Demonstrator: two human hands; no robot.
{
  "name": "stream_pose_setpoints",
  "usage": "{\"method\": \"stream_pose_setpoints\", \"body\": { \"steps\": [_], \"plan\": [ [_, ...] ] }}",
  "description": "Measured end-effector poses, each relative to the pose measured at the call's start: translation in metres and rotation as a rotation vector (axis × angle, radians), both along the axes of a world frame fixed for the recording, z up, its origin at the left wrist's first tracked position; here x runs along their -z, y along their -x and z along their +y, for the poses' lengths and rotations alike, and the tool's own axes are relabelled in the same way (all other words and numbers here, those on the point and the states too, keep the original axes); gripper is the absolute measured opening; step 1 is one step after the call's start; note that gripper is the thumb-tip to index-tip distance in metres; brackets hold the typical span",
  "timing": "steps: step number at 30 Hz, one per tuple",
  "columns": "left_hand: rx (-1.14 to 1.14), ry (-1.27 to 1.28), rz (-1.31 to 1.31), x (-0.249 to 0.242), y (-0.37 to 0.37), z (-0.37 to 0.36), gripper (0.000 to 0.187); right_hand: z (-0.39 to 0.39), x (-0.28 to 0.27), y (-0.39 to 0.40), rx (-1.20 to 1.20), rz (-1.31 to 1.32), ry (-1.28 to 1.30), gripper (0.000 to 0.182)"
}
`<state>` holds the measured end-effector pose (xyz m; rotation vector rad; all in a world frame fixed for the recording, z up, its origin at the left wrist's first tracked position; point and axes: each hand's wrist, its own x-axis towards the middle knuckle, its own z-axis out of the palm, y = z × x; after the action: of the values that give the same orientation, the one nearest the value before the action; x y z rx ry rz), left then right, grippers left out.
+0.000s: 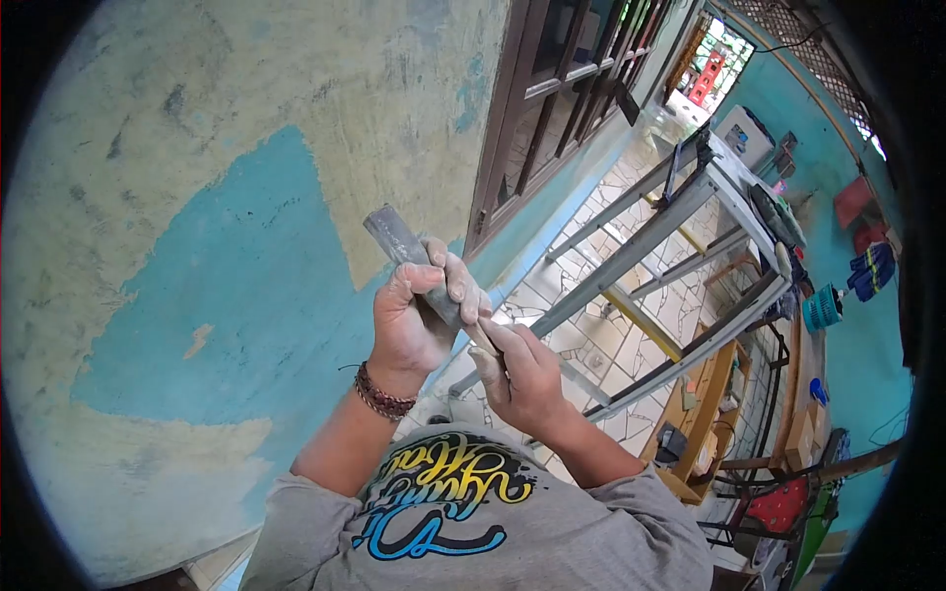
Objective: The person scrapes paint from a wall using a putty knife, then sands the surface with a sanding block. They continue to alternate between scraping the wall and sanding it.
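Observation:
A dusty dark-grey sanding block (pixel 392 236), which looks like sandpaper wrapped round a flat wooden stick, slants up and left in front of my chest. My left hand (pixel 412 320) is closed round its middle, thumb on top and fingers curled over. At the lower end, where pale wood shows, my right hand (pixel 522 372) pinches it between thumb and fingers. White dust coats the fingers of both hands. Beyond the block stands a wall (pixel 414 118) with patchy cream filler around a bare turquoise area (pixel 246 286). The block appears apart from the wall.
A brown-framed window (pixel 552 108) is set in the wall ahead. To the right, a tall metal-framed table (pixel 631 256) stands on the cracked-tile floor (pixel 601 340). Further right are a wooden shelf (pixel 700 424) with items, a turquoise basket (pixel 821 309) and hanging blue cloth (pixel 871 271).

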<state>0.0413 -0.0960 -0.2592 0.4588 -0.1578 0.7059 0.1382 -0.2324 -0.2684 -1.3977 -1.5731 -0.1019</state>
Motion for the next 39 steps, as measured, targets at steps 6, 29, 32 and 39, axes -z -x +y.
{"method": "stream_pose_setpoints", "body": {
  "steps": [6,29,32,39],
  "plan": [
    [0.074,-0.022,-0.009,0.006,0.0,0.003,0.011,0.001,0.007,0.0,-0.069,0.156,0.003,0.022],
    [-0.28,-0.516,0.316,-0.014,0.028,-0.036,0.017,0.006,0.036,0.011,-0.147,0.013,-0.101,0.031],
    [-0.205,-0.701,0.378,-0.018,0.04,-0.026,0.015,0.002,0.053,0.005,-0.266,-0.065,-0.107,0.028],
    [0.099,-0.283,0.12,-0.025,0.051,-0.02,0.017,-0.004,0.037,0.016,-0.844,1.007,0.614,0.04]
  ]
}}
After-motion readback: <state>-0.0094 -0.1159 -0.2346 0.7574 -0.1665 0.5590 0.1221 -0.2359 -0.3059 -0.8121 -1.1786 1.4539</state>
